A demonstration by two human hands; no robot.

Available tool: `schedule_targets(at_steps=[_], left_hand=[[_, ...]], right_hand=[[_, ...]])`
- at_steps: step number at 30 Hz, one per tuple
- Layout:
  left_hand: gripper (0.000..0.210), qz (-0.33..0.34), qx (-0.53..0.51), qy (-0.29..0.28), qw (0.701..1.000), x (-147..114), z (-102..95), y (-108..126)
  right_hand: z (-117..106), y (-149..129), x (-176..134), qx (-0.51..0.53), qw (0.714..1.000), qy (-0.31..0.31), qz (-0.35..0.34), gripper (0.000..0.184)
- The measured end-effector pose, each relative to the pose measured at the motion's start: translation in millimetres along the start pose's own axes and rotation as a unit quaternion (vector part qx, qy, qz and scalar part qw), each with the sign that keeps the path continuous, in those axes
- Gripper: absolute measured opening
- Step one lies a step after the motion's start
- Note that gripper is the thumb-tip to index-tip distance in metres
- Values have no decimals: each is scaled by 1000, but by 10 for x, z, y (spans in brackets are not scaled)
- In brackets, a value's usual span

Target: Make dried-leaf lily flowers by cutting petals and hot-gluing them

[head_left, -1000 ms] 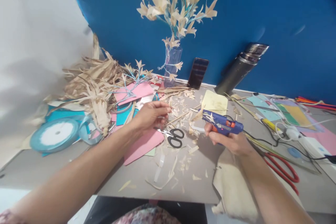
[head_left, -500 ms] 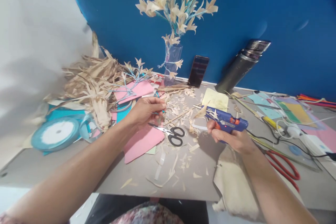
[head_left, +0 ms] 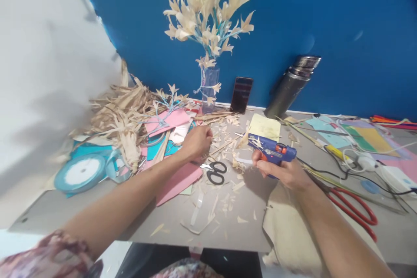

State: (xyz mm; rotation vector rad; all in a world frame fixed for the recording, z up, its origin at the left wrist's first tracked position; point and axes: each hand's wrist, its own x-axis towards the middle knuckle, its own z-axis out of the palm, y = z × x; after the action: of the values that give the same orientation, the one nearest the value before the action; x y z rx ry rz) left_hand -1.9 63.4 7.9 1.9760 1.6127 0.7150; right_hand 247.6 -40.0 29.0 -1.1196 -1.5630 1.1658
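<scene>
My right hand (head_left: 285, 173) is wrapped round the grip of a blue hot glue gun (head_left: 272, 150), whose nozzle points left over the table. Bits of pale husk cling to the gun's side. Over the scraps at the middle, my left hand (head_left: 196, 142) has its fingers curled together; whatever they hold, if anything, is hidden. Just below that hand lie small black-handled scissors (head_left: 216, 173) and a pink paper sheet (head_left: 179, 183). Behind it, a small bunch of husk flowers on blue stems (head_left: 169, 104) rests on pink paper. A clear vase (head_left: 210, 89) holds more husk flowers (head_left: 208, 17).
Dried corn husks (head_left: 120, 113) are heaped at the left, with a blue ribbon roll (head_left: 80, 173) in front. A phone (head_left: 241, 94) and a dark flask (head_left: 291, 87) lean against the blue wall. Red-handled scissors (head_left: 355, 208), a cloth (head_left: 286, 226) and cables (head_left: 345, 173) lie at the right.
My left hand has moved slightly right and away from me, its fingers now curled out of sight. The glue gun stays in my right hand. The camera view has shifted a little.
</scene>
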Motion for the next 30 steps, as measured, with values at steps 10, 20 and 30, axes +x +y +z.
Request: schedule_targets(at_steps=[10, 20, 30], left_hand=[[9, 26, -58, 28, 998, -37, 75, -68], [20, -200, -651, -223, 697, -250, -73, 230], [15, -271, -648, -283, 653, -465, 198, 489]], right_hand=[[-51, 61, 35, 7, 1000, -9, 7, 24], [100, 161, 138, 17, 990, 140, -12, 21], [237, 95, 178, 45, 992, 104, -49, 24]])
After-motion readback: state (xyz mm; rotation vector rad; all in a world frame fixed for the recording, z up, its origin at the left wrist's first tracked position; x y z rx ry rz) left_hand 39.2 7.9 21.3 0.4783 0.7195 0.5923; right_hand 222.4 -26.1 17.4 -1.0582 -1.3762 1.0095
